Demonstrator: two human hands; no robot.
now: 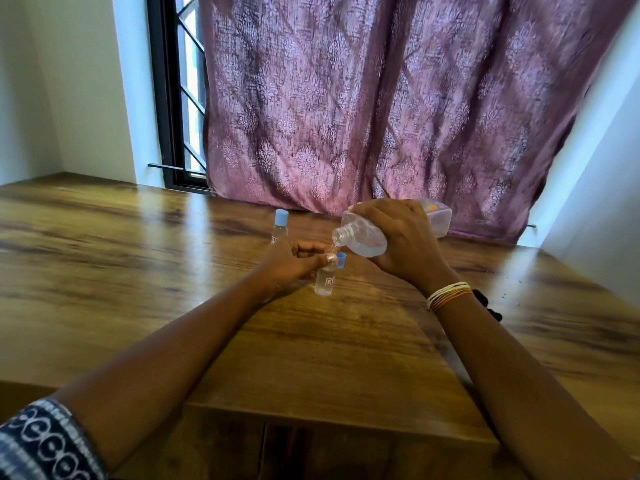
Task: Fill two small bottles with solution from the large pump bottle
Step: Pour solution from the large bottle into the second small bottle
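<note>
My right hand [403, 242] grips the large clear bottle [367, 239], tipped on its side with its pump off and its open threaded neck pointing down and left. Clear liquid sits in its lower shoulder. Just under that neck, my left hand [294, 263] holds a small clear bottle [325, 280] upright on the table by its upper part; it is mostly full. A blue cap [341, 260] shows next to its mouth, by my fingers. A second small bottle [280, 227], capped in blue, stands behind my left hand.
The wooden table [173, 271] runs to a purple patterned curtain [381, 98] and a black window frame [169, 98] at the back. A dark object [486, 304] lies on the table behind my right wrist. The table's front edge is near my forearms.
</note>
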